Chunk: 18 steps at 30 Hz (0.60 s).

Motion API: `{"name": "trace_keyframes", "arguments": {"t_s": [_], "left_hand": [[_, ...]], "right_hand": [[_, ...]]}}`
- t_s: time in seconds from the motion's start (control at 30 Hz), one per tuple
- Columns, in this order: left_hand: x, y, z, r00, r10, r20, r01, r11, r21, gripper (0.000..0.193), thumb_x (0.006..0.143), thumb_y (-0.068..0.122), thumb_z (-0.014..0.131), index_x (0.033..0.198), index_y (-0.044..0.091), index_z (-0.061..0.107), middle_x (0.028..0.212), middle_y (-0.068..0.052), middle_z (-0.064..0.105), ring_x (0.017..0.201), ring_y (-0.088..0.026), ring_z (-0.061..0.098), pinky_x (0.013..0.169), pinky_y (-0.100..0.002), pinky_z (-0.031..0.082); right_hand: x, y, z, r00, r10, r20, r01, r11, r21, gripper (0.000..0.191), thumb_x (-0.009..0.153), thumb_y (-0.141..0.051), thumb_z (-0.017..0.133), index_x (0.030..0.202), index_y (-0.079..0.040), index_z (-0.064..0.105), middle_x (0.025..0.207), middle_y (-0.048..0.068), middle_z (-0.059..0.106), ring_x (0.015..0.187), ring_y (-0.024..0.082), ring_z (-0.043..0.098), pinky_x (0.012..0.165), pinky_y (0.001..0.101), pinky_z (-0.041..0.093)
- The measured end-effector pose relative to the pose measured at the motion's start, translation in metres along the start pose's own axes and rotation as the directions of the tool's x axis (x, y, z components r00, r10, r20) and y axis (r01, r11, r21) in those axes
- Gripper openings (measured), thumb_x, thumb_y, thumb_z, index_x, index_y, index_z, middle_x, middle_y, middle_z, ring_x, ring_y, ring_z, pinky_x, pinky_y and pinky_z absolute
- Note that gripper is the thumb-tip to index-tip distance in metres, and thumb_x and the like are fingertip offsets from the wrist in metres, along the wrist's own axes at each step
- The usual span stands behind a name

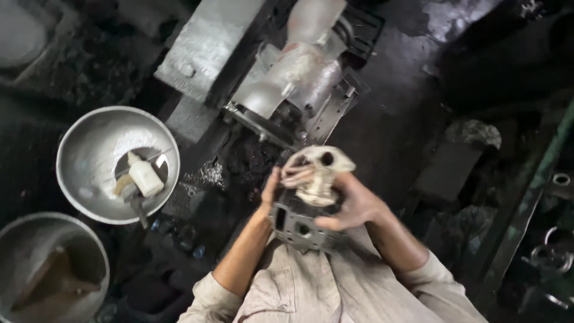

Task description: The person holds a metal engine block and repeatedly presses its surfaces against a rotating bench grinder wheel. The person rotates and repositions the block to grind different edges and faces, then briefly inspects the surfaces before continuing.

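I hold a grey metal engine part (297, 226) with fins and ports against my lap. My left hand (276, 186) grips its left side, fingers curled over the top. My right hand (353, 203) wraps the right side, thumb on the front face. A pale cream-coloured casting (320, 170) with a round dark hole sits on top of the grey part, between both hands.
A large metal bowl (89, 149) at left holds a small white bottle (145, 176) and some tools. Another metal basin (36, 239) is at lower left. A grey machine (293, 78) lies ahead on the dark, oily floor. Green pipe (547, 161) at right.
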<state>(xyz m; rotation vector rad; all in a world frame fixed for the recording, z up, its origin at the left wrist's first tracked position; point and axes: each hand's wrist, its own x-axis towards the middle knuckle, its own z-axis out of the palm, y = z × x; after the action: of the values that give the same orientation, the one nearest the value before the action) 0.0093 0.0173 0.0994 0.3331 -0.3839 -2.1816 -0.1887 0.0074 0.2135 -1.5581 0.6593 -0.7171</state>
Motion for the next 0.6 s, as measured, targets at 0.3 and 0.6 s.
{"name": "trace_keyframes", "arguments": {"t_s": [0.3,0.6], "left_hand": [[-0.075,-0.012,-0.055,0.936,0.339,-0.095,-0.349,0.856,-0.382,0.079,0.104,0.065,0.043,0.148,0.0,0.048,0.148,-0.025,0.053,0.135,-0.039,0.055,0.117,-0.052,0.042],[-0.067,0.011,-0.006,0.8,0.465,-0.378,-0.596,0.683,-0.421,0.078,0.095,0.071,0.044,0.137,0.008,0.059,0.134,-0.018,0.063,0.121,-0.036,0.061,0.105,-0.054,0.047]], "right_hand": [[0.043,0.01,0.038,0.974,-0.212,-0.082,0.184,0.948,-0.261,0.052,0.097,-0.033,0.068,0.144,-0.012,0.06,0.158,0.014,0.055,0.148,0.028,0.052,0.127,0.0445,0.041],[0.006,0.079,0.058,0.979,-0.153,0.136,0.157,0.987,-0.021,0.144,0.069,-0.042,0.097,0.163,-0.011,-0.007,0.171,0.024,0.013,0.156,0.038,0.022,0.125,0.0519,0.025]]}}
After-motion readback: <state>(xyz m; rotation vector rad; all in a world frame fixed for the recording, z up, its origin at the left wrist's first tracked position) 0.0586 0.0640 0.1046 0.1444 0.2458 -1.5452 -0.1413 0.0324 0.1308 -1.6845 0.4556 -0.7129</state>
